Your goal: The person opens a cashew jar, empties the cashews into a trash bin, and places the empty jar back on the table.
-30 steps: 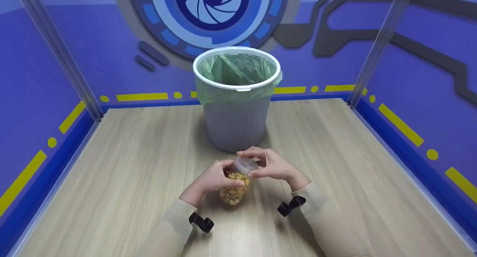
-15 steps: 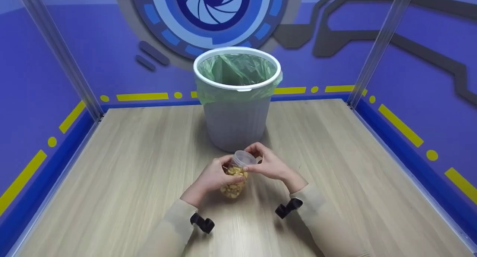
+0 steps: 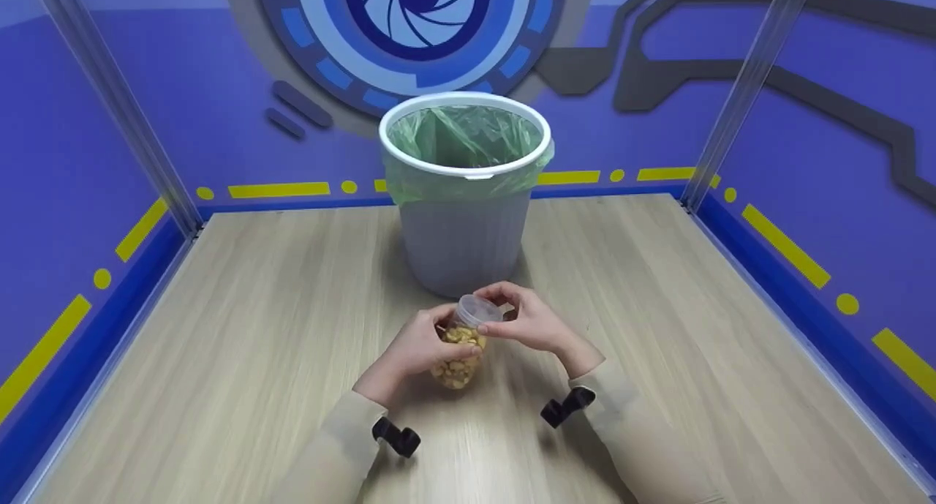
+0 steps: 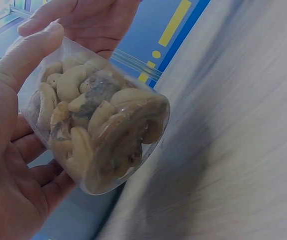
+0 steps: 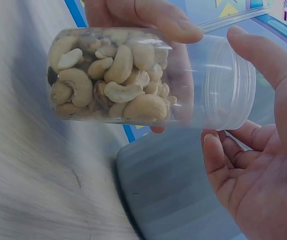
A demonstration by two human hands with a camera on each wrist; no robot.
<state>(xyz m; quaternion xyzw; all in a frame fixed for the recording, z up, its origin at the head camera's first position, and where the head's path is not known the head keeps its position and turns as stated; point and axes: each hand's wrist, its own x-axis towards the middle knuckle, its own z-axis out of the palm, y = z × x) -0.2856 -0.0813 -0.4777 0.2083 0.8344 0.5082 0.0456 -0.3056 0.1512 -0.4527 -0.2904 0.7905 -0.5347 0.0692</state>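
A clear plastic jar (image 3: pixel 455 374) of cashews tilts in front of me, held over the table close to the bin. My left hand (image 3: pixel 415 347) grips its body, thumb across the near side and fingers behind. At the jar's top is a clear screw lid (image 5: pixel 229 82). My right hand (image 3: pixel 537 322) pinches that lid, with the thumb on one side and curled fingertips on the other in the right wrist view. Cashews (image 5: pixel 121 75) fill the lower part of the jar. Dark grey patches show among them in the left wrist view.
A grey bin (image 3: pixel 468 233) with a white rim and green liner bag (image 3: pixel 468 134) stands just beyond the hands. The wood-grain table (image 3: pixel 292 306) is enclosed by blue printed panels (image 3: pixel 826 160) at the back and both sides.
The right fingers have shifted from over the lid to its right edge, and the jar has risen slightly. In the last half second the right fingers have turned a little around the lid.
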